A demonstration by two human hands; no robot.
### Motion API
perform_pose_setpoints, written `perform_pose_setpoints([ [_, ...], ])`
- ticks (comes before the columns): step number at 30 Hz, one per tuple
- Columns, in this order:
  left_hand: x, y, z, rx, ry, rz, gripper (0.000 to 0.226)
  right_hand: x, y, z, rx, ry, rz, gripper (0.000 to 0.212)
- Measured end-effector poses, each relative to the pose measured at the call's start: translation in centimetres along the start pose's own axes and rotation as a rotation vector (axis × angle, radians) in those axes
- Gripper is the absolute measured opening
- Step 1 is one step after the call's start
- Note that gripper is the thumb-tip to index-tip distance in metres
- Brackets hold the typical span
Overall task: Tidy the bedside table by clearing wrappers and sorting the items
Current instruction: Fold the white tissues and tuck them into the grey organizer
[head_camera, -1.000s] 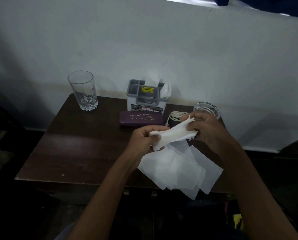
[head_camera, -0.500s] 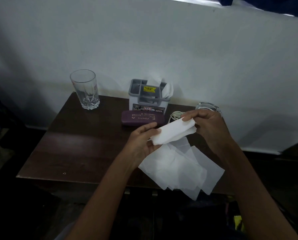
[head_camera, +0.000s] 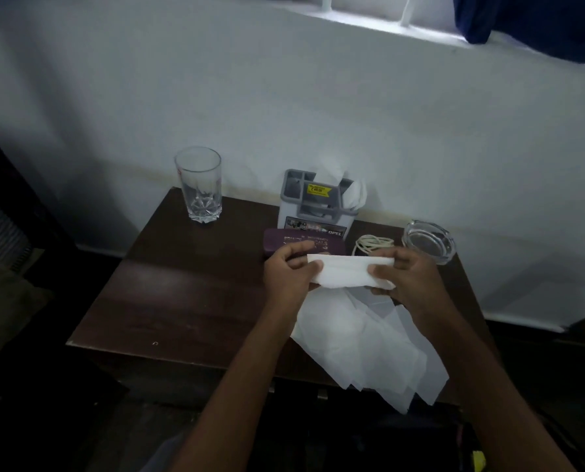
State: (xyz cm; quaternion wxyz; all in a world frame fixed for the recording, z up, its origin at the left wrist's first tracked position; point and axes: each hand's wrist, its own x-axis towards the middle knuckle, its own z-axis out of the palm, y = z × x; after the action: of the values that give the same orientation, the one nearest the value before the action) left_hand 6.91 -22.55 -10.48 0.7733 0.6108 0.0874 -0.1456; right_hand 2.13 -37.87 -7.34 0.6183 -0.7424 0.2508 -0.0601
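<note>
White tissue (head_camera: 347,272) folded flat, pinched between left hand (head_camera: 289,279) and right hand (head_camera: 408,281)

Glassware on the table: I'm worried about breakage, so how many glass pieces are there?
2. A tall drinking glass stands at the back left of the table; a glass ashtray sits at the back right. No others seem hidden.

We see both bare forearms reaching forward from below, the hands level and facing each other. Our left hand (head_camera: 289,279) pinches one end of a folded tissue (head_camera: 345,272) between thumb and curled fingers. Our right hand (head_camera: 412,281) pinches the other end the same way.
</note>
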Motion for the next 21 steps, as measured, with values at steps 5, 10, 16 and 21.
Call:
perform_pose_setpoints([
  [5,0.5,0.9,-1.2,-0.195,0.251,0.067,0.028,1.5,-3.7,1.9,0.118,0.082,-0.044,0.023],
  [10,1.0,1.6,-2.3,-0.185,0.374,0.101,0.024,7.9,-9.9,6.4,-0.035,0.208,-0.235,0.027],
  [16,1.2,2.0,-2.6,-0.207,0.364,0.065,0.022,12.6,-11.2,11.0,-0.573,0.241,-0.224,0.026],
  [21,1.1,2.4,-2.9,-0.226,0.343,0.042,0.027,12.9,-10.7,12.6,-0.599,0.078,-0.247,0.037],
])
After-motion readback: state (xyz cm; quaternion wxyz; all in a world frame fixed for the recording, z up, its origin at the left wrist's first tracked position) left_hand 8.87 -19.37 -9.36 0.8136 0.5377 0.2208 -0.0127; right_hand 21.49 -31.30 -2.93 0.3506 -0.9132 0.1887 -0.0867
